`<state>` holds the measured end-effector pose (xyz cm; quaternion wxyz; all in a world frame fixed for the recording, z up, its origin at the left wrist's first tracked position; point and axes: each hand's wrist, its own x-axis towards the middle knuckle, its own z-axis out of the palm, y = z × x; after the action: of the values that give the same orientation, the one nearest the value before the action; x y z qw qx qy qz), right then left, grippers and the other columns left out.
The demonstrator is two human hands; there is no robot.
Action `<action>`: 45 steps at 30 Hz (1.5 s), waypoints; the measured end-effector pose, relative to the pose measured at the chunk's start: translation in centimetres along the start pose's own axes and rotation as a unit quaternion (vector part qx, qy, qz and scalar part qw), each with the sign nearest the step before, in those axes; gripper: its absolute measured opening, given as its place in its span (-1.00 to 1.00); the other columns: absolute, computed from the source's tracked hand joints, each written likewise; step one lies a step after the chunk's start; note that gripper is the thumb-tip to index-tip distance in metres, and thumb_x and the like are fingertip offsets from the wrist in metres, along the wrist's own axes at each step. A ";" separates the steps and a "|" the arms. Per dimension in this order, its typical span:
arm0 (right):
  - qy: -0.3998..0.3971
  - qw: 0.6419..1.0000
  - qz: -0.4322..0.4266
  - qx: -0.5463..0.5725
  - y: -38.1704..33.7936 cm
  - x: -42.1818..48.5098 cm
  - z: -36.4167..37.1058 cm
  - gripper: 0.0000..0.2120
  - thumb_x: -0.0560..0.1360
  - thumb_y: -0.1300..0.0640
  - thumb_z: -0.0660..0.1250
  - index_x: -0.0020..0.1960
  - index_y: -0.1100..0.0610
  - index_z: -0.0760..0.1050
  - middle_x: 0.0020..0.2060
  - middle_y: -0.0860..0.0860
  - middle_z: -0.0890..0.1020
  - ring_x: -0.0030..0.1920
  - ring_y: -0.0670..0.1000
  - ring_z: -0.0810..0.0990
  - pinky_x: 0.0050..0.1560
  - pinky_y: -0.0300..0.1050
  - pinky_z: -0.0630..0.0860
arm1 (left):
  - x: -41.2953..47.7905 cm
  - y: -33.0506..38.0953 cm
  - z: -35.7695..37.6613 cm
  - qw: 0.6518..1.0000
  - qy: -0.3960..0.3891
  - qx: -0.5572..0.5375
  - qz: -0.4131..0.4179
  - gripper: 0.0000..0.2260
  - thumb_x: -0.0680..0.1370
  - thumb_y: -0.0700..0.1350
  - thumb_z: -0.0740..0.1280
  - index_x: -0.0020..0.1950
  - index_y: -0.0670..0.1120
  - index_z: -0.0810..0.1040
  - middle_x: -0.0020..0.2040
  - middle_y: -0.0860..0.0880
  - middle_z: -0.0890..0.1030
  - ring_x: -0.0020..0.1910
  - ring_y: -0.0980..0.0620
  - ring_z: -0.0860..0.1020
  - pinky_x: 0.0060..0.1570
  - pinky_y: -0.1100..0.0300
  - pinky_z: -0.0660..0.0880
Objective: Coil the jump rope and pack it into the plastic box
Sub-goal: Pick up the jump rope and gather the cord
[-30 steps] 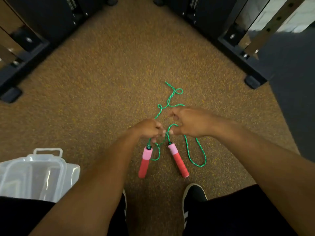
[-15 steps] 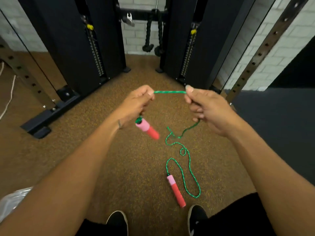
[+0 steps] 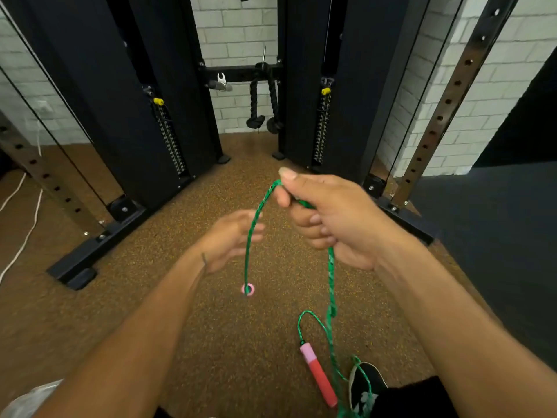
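Observation:
My right hand [image 3: 328,218] pinches the green jump rope [image 3: 251,236] between thumb and fingers, held up in front of me. One strand drops from the pinch to a pink-and-red handle [image 3: 247,289] that dangles end-on in the air. The other strand runs down below my right hand to the floor. The second pink-and-red handle [image 3: 318,374] lies on the brown floor near my shoe. My left hand [image 3: 232,236] is blurred, fingers apart, just left of the hanging strand and holding nothing. A corner of the clear plastic box [image 3: 28,399] shows at the bottom left.
Black weight-stack columns [image 3: 126,101] of a cable machine stand ahead, with a black rope attachment [image 3: 263,101] hanging between them. Perforated steel uprights [image 3: 446,104] flank both sides. A white cord [image 3: 21,224] trails on the floor at left. My black shoe [image 3: 366,384] is at the bottom.
My left hand has let go of the rope and the handle now dangles from my right hand's pinch. My right hand rose and the view tilted further up.

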<state>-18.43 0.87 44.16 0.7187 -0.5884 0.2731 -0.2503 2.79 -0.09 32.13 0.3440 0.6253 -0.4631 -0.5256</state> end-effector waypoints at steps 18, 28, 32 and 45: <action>-0.087 0.980 0.056 0.169 -0.3 -1.0 1.7 -0.70 0.61 -0.04 0.18 -0.26 0.05 0.39 -0.53 -0.07 0.29 -0.64 -0.16 0.27 -0.66 -0.32 0.27 | 6.0 1.7 -2.0 0.932 0.343 -0.105 0.045 -0.59 0.61 0.18 0.24 -0.04 -0.15 0.61 -0.18 -0.14 0.60 -0.14 -0.03 0.48 -0.05 0.00 0.49; -0.047 0.994 0.010 0.098 -0.5 0.0 0.3 -0.66 0.63 -0.02 0.15 -0.29 0.06 0.40 -0.58 -0.10 0.25 -0.65 -0.18 0.17 -0.65 -0.28 0.00 | 2.3 3.6 -3.4 0.982 0.147 0.038 0.110 -0.59 0.64 0.24 0.09 0.10 0.01 0.60 0.12 -0.06 0.67 0.11 -0.03 0.63 0.20 -0.02 0.50; 0.011 0.997 0.025 0.072 0.1 0.6 0.3 -0.65 0.64 -0.04 0.17 -0.27 0.06 0.43 -0.56 -0.08 0.26 -0.64 -0.17 0.18 -0.66 -0.31 0.06 | -3.5 9.3 1.4 0.971 -0.094 -0.067 0.212 -0.49 0.54 0.33 0.02 -0.04 0.07 0.67 -0.29 0.04 0.62 -0.19 0.01 0.58 -0.03 0.07 0.53; -0.136 0.989 0.050 0.002 1.4 -1.4 2.3 -0.74 0.59 -0.02 0.21 -0.21 0.09 0.44 -0.47 0.04 0.55 -0.39 0.05 0.58 -0.22 -0.01 0.57 | 3.9 1.3 -4.1 0.945 0.324 -0.025 0.048 -0.61 0.62 0.22 0.14 -0.10 -0.08 0.48 0.22 -0.37 0.54 0.20 -0.38 0.52 0.14 -0.23 0.51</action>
<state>-17.80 3.69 43.28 0.7622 -0.6010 0.2010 -0.1321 6.53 -4.41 32.89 0.5158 0.7300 -0.3427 -0.2890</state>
